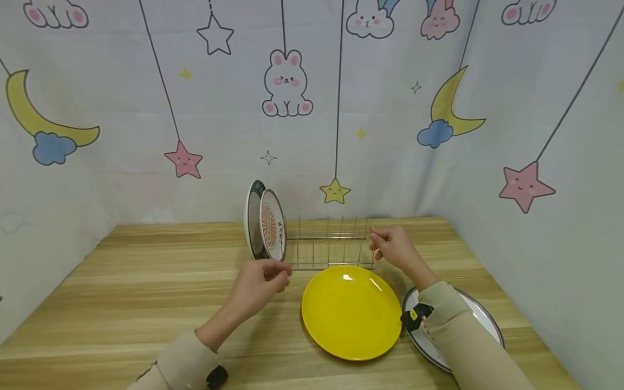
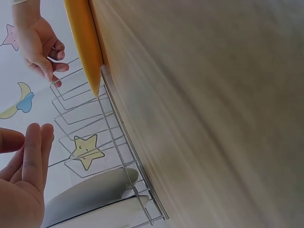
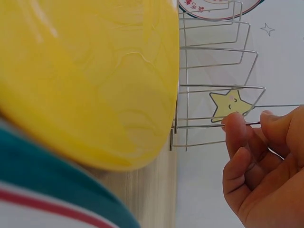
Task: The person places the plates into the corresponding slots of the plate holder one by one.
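Note:
A wire dish rack (image 1: 327, 252) stands near the wall. My right hand (image 1: 394, 248) pinches the wire at its right end between thumb and forefinger, plain in the right wrist view (image 3: 266, 166). In front of the rack's left end hovers my left hand (image 1: 255, 284), its fingers loosely bent and nothing seen between them. The left wrist view shows its fingers (image 2: 33, 156) overlapping a wire; contact there is unclear. A dark-rimmed white dish (image 1: 254, 216) and a smaller plate with an orange pattern (image 1: 270, 225) stand upright at the rack's left end.
A yellow plate (image 1: 351, 314) lies face up just before the rack. To its right, a white plate with a dark rim (image 1: 480, 314) is partly covered by my right forearm. Behind the wood-grain table (image 1: 146, 292) hangs a printed cloth (image 1: 234, 119).

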`<state>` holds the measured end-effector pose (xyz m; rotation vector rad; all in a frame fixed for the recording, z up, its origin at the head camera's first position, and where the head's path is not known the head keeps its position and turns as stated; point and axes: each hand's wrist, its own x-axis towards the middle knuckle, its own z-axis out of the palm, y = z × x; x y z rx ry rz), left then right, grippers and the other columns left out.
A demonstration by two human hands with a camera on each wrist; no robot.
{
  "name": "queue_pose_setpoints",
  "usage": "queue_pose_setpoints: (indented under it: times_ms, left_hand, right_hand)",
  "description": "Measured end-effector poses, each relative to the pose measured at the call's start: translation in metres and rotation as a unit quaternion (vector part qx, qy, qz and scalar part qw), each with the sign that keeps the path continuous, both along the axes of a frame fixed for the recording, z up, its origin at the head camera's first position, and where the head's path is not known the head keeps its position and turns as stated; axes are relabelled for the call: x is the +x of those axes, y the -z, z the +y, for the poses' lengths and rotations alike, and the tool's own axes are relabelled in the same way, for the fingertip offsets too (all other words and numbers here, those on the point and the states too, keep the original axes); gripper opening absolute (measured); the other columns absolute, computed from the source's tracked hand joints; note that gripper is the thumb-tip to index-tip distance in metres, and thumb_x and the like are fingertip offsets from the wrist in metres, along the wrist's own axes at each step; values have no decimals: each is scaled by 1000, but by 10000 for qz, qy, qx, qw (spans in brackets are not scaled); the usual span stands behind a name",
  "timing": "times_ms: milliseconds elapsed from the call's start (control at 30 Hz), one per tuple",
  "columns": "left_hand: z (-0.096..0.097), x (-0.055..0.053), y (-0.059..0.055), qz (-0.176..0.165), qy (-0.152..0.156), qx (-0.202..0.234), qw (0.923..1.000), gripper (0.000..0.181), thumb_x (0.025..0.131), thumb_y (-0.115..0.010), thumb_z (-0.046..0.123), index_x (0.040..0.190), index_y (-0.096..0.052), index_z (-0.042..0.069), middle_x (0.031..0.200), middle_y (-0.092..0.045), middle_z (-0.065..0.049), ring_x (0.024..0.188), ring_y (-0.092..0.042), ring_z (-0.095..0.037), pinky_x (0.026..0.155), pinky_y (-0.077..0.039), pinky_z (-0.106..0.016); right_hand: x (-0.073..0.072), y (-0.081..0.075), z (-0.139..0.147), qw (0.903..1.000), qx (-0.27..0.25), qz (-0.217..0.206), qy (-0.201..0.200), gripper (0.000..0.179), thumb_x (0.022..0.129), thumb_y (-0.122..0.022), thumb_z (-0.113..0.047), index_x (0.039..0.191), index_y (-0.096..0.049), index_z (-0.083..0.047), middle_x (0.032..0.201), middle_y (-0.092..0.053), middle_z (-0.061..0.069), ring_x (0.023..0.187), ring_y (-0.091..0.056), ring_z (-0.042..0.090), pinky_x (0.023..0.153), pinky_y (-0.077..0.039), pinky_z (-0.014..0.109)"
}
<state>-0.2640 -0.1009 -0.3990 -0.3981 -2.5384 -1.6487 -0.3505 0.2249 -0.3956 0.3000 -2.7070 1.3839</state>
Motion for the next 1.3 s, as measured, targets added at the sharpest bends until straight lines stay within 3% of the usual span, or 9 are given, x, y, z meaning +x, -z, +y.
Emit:
queue_pose_setpoints:
  times_ms: [300, 600, 867, 1033, 1300]
  left_hand:
    - [1, 0, 6, -298, 363, 49, 9989, 15, 91, -65, 5, 104, -73, 2, 99, -71, -15, 83, -70, -30, 69, -59, -29]
    - [2, -2, 11, -305, 658, -53, 9974, 22, 90, -66, 2, 110, -70, -5, 112, -69, -16, 85, -70, -21, 71, -59, -29]
    - [3, -1, 13, -299, 770, -114, 9965, 27, 90, -67, 4, 115, -68, -7, 119, -66, -19, 94, -69, -26, 77, -58, -32]
    - [3, -2, 19, -400, 993, -133, 9942, 32, 92, -67, 7, 120, -65, -8, 123, -64, -21, 98, -68, -28, 81, -57, -34]
    - [5, -4, 23, -614, 1208, -116, 9907, 35, 94, -66, 11, 125, -62, -6, 127, -62, -22, 100, -67, -29, 82, -57, -35]
  right_hand:
    - [0, 1, 1, 10000, -38, -38, 0, 34, 103, -53, -12, 131, -59, 5, 95, -69, 25, 68, -68, 33, 50, -48, 25]
    - [0, 2, 2, 10000, -86, -41, -24, 34, 103, -53, -12, 131, -59, 6, 95, -69, 25, 72, -68, 39, 58, -54, 36]
    - [0, 2, 2, 10000, -69, -15, -13, 34, 103, -53, -12, 131, -60, 7, 95, -69, 25, 67, -68, 31, 65, -57, 45]
    - [0, 2, 1, 9999, -105, -35, 15, 33, 103, -53, -12, 130, -60, 6, 95, -69, 25, 68, -68, 33, 70, -57, 50]
    - [1, 0, 1, 9999, -77, 82, -26, 33, 103, -54, -11, 130, -60, 6, 95, -70, 26, 68, -68, 36, 55, -53, 30]
